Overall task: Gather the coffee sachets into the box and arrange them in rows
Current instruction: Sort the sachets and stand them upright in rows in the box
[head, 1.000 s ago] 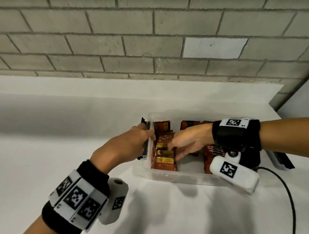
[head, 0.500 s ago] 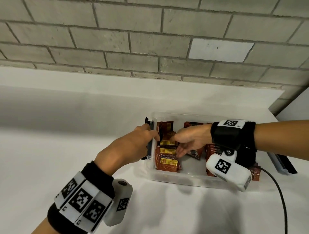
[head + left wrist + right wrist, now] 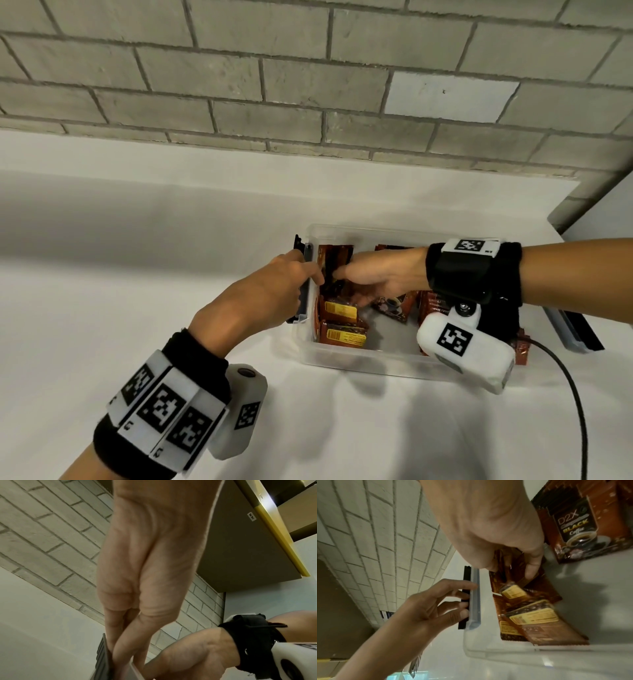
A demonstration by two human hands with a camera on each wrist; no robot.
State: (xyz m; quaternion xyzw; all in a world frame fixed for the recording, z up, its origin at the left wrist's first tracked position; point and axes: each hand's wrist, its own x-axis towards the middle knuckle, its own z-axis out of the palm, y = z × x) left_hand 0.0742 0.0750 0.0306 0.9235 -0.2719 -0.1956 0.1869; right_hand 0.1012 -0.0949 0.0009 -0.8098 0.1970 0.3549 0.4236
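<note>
My left hand gripped the clear plastic box's black latch while my right hand pinched a coffee sachet inside.

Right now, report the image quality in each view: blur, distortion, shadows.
Head view: brick courses bow from the wide lens; soft shadows fall below the box. Left wrist view: the left hand fills the frame, soft. Right wrist view: sachets sharp, rotated sideways.

Brown coffee sachets with yellow labels lie in the clear box with its black latch.
</note>
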